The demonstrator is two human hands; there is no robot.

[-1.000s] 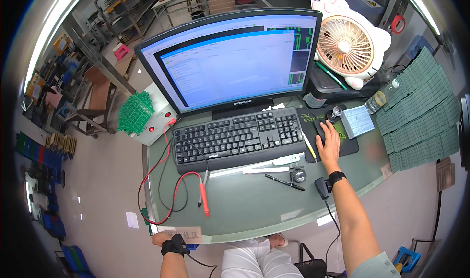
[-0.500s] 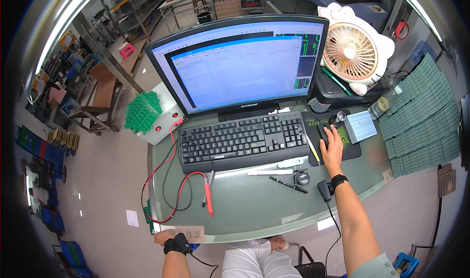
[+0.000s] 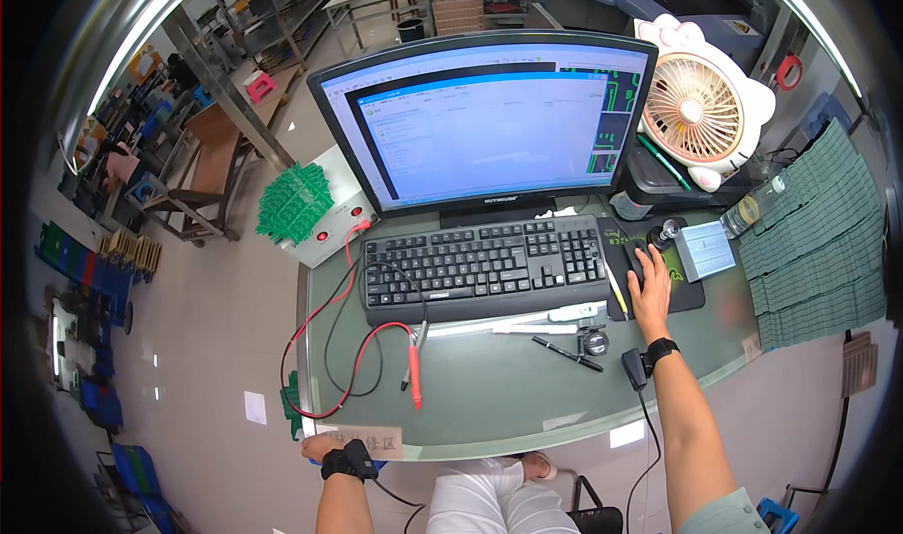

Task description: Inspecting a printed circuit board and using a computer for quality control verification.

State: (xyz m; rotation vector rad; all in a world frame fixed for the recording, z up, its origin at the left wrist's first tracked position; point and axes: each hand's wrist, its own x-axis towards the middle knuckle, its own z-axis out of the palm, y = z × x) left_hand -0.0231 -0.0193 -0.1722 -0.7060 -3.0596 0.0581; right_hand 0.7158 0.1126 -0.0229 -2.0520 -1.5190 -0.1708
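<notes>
My right hand [image 3: 651, 294] rests over a black computer mouse [image 3: 634, 255] on a dark mouse pad [image 3: 691, 299], its fingers draped along the mouse and hiding most of it. At the table's front left corner is my left hand [image 3: 323, 447]. Its fingers are mostly hidden by the edge and the wrist, and no held thing shows. Just beyond that hand, green boards [image 3: 293, 404] stick out at the table's left side. A black keyboard [image 3: 484, 270] lies below the monitor [image 3: 489, 143], which shows a mostly blank window over a green circuit layout.
Red and black test probes [image 3: 415, 374] with looping leads lie at left, near a box [image 3: 329, 228] topped with green pieces. A black pen [image 3: 567, 353] and small round loupe [image 3: 594, 343] lie centrally. A fan [image 3: 696, 111], bottle [image 3: 743, 212] and stacked green panels [image 3: 809, 242] stand right.
The whole view has shifted slightly, so the table and its things sit a little farther right. My right hand stays on the mouse; the left stays at the corner.
</notes>
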